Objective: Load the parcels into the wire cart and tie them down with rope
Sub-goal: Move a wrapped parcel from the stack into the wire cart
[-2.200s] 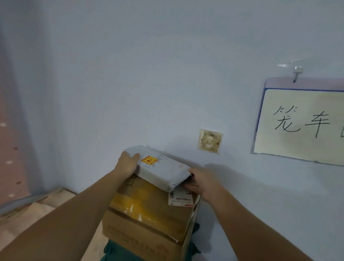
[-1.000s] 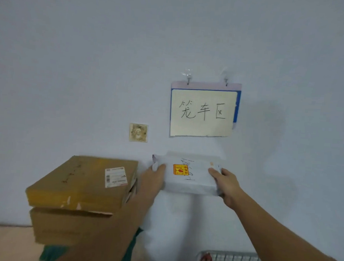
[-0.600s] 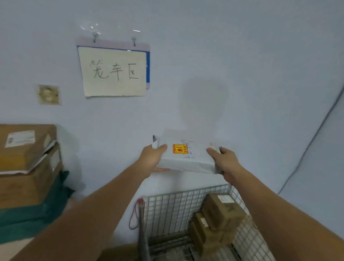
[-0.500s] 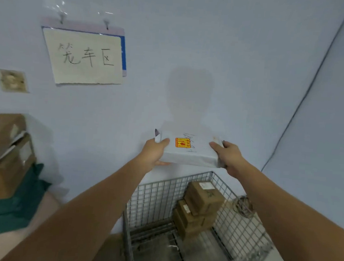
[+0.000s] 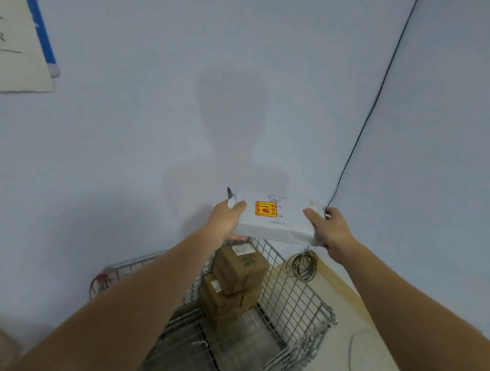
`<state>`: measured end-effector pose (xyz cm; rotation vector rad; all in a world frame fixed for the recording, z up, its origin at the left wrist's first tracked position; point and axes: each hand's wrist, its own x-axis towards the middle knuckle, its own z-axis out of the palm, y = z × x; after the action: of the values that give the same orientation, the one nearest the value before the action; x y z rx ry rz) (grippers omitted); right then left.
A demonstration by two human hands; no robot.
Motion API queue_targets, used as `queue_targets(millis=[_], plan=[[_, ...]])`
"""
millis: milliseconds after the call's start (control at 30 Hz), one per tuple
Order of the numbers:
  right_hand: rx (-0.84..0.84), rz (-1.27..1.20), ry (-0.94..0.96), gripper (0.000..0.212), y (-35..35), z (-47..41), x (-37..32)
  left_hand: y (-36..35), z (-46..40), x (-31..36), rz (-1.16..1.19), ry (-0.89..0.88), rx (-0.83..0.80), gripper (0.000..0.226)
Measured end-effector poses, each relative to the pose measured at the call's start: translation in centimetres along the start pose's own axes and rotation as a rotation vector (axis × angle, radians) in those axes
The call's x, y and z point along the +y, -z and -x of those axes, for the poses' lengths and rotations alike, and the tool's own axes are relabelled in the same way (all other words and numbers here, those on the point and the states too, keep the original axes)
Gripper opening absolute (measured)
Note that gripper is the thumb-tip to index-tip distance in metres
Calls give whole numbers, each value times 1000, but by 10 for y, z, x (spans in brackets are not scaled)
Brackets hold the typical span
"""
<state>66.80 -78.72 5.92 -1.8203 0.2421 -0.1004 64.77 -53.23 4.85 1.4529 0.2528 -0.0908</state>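
Swinging right since the earlier frames: sign sliding off to the left edge, stack of large boxes gone from view, cart now lying open below the arms.

Carrying a white parcel level, out in front at arm's length, high above the cart's far end. Gripping it at both short ends: left hand curled round the left end, thumb on top, fingers underneath; right hand clamped on the right end the same way. Running left to right between the hands, long axis roughly parallel to the wall. Showing an orange sticker and some scribbled writing on top.

Sitting already in the cart: brown boxes stacked at the far end, almost straight under the parcel, slightly nearer the left hand. Leaving bare floor in the cart's nearer part. Judging the coming move as straight down and a little toward the body, either onto the stack or beside it, with both hands about equally placed.

Lying outside the cart: a dark coil by the corner, a red coil at the left rim, possibly rope, hard to tell. Tying not yet begun.
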Motion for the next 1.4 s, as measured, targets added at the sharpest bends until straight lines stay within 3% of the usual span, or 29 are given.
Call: queue_targets(millis=[333, 533, 667, 833, 1033, 1233, 1400], plan=[[-22, 7, -64, 63, 24, -111, 71, -64, -99, -54, -109, 163, 56, 45], [-219, -8, -111, 56, 26, -191, 119, -96, -147, -109, -178, 231, 248, 64], [-389, -17, -201, 46, 20, -232, 156, -114, -163, -149, -134, 312, 340, 48], [-488, 145, -291, 71, -12, -268, 201, -117, -186, -186, -82, 424, 428, 47], [-589, 268, -312, 76, -61, -313, 239, -102, -240, -226, -105, 423, 509, 42], [-521, 389, -302, 65, -109, -363, 282, -83, -308, -265, -83, 388, 555, 36], [-701, 423, -303, 75, -148, -394, 322, -68, -349, -295, -54, 433, 647, 25]])
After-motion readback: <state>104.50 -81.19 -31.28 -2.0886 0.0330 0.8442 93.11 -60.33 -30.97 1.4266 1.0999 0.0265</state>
